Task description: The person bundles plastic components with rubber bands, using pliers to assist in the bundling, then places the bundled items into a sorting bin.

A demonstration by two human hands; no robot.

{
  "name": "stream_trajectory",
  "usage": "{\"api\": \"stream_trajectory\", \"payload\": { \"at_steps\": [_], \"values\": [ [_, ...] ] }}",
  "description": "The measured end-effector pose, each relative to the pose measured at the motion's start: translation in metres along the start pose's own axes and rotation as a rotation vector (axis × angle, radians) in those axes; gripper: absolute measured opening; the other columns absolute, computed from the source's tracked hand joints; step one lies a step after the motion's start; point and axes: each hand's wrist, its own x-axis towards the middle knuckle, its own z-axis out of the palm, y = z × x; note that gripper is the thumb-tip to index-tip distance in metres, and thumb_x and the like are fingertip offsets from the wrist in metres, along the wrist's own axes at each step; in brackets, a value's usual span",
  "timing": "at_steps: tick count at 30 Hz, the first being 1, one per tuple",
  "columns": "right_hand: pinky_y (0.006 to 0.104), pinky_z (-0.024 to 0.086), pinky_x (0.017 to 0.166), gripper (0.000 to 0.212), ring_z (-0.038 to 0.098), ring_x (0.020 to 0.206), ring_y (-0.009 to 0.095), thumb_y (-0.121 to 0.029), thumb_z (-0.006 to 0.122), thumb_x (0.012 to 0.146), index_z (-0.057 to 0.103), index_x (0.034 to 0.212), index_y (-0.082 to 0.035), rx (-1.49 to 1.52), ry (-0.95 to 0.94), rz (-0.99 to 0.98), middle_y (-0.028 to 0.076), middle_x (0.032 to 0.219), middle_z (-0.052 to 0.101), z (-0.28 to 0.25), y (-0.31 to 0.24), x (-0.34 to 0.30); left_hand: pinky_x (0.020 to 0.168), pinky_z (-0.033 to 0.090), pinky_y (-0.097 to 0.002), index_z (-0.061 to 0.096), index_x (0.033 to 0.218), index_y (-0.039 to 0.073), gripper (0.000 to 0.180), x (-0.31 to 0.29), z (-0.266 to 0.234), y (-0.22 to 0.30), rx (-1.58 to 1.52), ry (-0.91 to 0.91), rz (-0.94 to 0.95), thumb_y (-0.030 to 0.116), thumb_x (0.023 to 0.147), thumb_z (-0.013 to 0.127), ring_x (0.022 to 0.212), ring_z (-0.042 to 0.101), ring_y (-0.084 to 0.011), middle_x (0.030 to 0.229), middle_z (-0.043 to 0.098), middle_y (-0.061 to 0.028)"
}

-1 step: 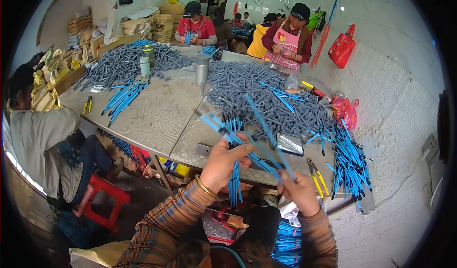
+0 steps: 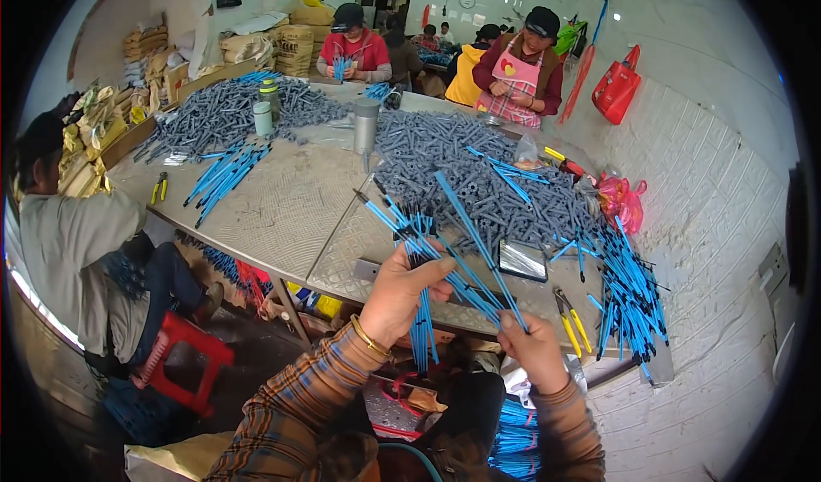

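My left hand [image 2: 404, 292] is closed around several thin blue sticks [image 2: 459, 287] with black tips, which slant down to the right. At their lower end my right hand [image 2: 532, 345] is closed, its thumb and fingers pinching stick ends. From that pinch a separate blue stick [image 2: 469, 218] points up and left, apart from the bundle. Behind my left hand, more blue sticks [image 2: 422, 337] stand near the table's front edge; what supports them is hidden. Beyond both hands spreads a heap of short grey plastic tubes [image 2: 445, 161].
A phone [image 2: 522, 260] and yellow-handled pliers [image 2: 571, 318] lie by my right hand. Right of them is a pile of blue sticks [image 2: 631, 298]. A metal flask [image 2: 365, 128] stands on the table [image 2: 274, 200]. One person [image 2: 81, 225] sits at the left; others work across the table.
The blue sticks, smeared by motion earlier, now show sharply. My right hand is slightly lower, and both hands keep their hold.
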Motion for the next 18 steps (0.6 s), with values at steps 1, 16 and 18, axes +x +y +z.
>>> {"api": "stream_trajectory", "payload": {
  "at_steps": [1,16,18],
  "values": [
    [0.0192,0.035,0.053,0.023,0.045,0.058,0.005,-0.024,0.053,0.090,0.059,0.096,-0.002,-0.002,-0.004,-0.004,-0.003,0.065,0.051,0.003,0.005,0.000,0.050,0.046,-0.0227,0.052,0.099,0.008,0.023,-0.001,0.001,0.002,-0.001,0.002,0.005,0.011,0.079,0.065,0.060,0.060,-0.0124,0.078,0.060,-0.0036],
    [0.0304,0.041,0.058,0.014,0.053,0.062,0.026,-0.010,0.053,0.086,0.058,0.095,0.000,-0.696,0.478,-0.626,0.015,0.073,0.055,0.025,0.024,-0.009,0.061,0.048,-0.0254,0.048,0.094,0.010,0.021,-0.004,0.014,0.003,-0.122,0.315,0.491,0.003,0.080,0.062,0.066,0.059,-0.0128,0.076,0.055,0.0001],
    [0.0297,0.041,0.058,0.014,0.053,0.062,0.024,-0.011,0.053,0.086,0.058,0.095,0.000,-0.674,0.488,-0.623,0.014,0.073,0.056,0.024,0.028,-0.011,0.062,0.049,-0.0262,0.048,0.093,0.010,0.020,-0.005,0.011,0.000,-0.097,0.308,0.460,0.002,0.080,0.061,0.066,0.059,-0.0132,0.076,0.055,0.0001]
  ]
}}
